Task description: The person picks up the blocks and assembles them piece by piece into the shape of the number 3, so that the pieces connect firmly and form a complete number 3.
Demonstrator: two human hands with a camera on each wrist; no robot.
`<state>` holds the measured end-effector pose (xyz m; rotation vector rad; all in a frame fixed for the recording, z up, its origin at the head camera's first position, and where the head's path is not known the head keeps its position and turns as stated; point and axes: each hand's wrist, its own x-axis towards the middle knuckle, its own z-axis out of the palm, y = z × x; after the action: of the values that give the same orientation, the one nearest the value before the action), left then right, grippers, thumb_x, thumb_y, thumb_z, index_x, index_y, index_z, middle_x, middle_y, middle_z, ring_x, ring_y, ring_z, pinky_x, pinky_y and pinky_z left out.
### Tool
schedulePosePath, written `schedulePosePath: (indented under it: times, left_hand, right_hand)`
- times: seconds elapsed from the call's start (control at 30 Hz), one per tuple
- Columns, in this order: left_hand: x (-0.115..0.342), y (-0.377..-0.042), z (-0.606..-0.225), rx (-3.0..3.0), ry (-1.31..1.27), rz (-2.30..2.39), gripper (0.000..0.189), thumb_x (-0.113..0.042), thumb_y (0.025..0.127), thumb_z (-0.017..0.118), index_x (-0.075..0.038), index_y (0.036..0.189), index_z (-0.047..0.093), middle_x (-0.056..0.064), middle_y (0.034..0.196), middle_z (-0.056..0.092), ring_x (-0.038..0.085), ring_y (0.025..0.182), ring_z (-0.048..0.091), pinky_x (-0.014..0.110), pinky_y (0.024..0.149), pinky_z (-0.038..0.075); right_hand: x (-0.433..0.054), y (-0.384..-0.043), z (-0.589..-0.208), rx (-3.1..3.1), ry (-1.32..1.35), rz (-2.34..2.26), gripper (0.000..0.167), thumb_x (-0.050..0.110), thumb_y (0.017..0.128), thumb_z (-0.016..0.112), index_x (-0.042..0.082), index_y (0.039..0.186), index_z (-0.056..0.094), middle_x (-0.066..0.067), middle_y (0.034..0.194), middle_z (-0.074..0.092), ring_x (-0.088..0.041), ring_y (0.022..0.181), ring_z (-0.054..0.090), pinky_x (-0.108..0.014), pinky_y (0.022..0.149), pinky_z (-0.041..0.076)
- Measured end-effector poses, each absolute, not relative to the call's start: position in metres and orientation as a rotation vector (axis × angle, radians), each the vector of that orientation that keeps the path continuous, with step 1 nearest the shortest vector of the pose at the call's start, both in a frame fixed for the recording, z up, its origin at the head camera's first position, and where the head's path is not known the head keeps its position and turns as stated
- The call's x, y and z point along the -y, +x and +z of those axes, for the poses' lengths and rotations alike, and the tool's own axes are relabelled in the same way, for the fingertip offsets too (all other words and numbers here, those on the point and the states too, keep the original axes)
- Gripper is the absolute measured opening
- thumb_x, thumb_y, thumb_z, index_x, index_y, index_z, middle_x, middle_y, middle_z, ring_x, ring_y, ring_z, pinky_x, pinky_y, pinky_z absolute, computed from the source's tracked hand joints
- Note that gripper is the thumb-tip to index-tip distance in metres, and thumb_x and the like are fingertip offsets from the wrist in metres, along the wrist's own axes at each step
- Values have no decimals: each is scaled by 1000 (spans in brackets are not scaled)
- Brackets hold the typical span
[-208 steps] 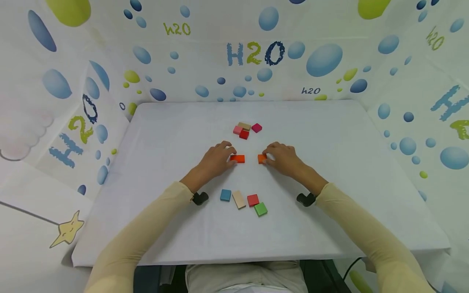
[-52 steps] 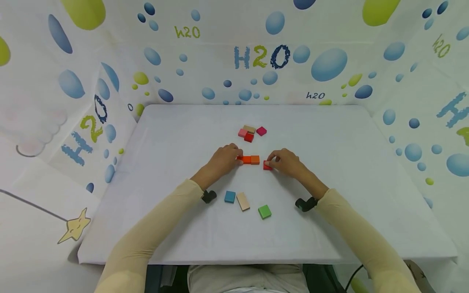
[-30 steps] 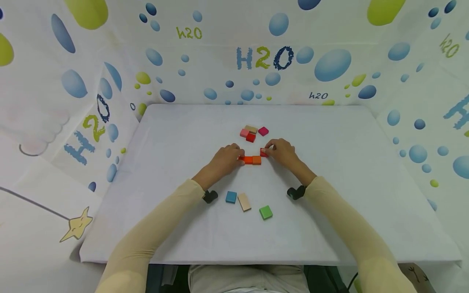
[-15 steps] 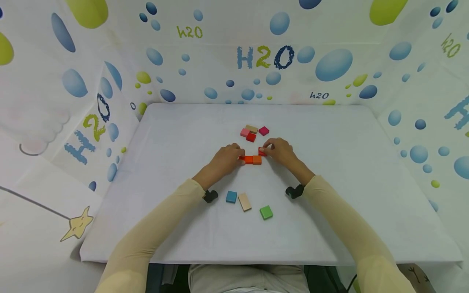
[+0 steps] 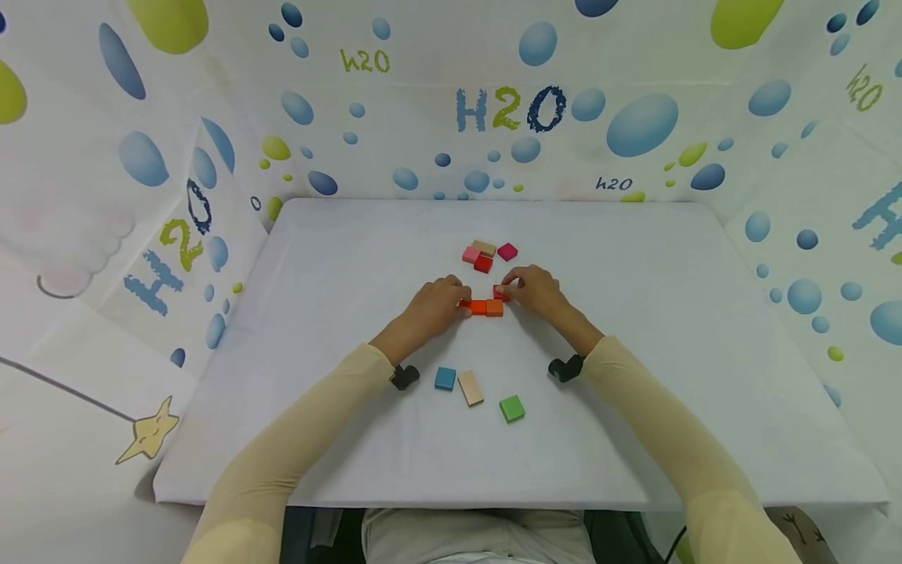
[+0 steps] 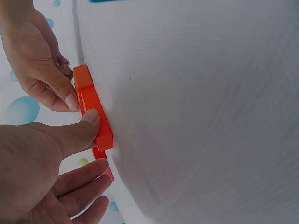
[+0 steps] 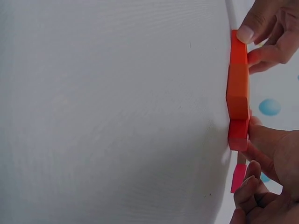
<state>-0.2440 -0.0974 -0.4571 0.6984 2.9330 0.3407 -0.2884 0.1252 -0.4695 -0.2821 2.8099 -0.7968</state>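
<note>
My left hand (image 5: 435,304) pinches the left end of a long red-orange block (image 5: 479,307), thumb on its near side. An orange block (image 5: 495,308) sits end to end with it on the right. Between thumb and fingertips, my right hand (image 5: 537,291) holds a red block (image 5: 498,293) just behind the orange one. The right wrist view shows that red block (image 7: 238,135) right by the orange block's (image 7: 238,91) end. Seen from the left wrist, the thumb lies on the red-orange block (image 6: 97,116); the right hand's (image 6: 42,70) red block is hidden there.
Farther back lie a tan block (image 5: 484,247), a pink block (image 5: 471,254), another red block (image 5: 482,265) and a crimson block (image 5: 507,251). Nearer the person are a blue block (image 5: 445,378), a long beige block (image 5: 470,388) and a green block (image 5: 512,408). A white cloth covers the table (image 5: 317,439).
The orange block, earlier apart in my right hand, now meets the red-orange one. My right hand has taken the red block from the near group and moved it left behind the orange block.
</note>
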Motion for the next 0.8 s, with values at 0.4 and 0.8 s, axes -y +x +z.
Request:
schedulePosePath:
  times: [0.4,0.8]
  left_hand:
    - [97,-243,-455,-2924,692,342,32,-27,101,74,-13,129,73,13,134,67,30,121,63,44,107,53]
    - [98,-243,-456,-2926,695,343,32,-26,101,73,-12,130,73,14,134,66,30,121,64,45,108,53]
  right_hand:
    - [-125,-286,-467,-2808,-306,-794,32,37,102,71,14,123,75,-11,98,62,-25,94,55,-34,74,42]
    - [-124,-284,-467,-2801,-316,-784,32,36,103,69,13,126,74,-11,99,62,-25,93,55,-35,75,42]
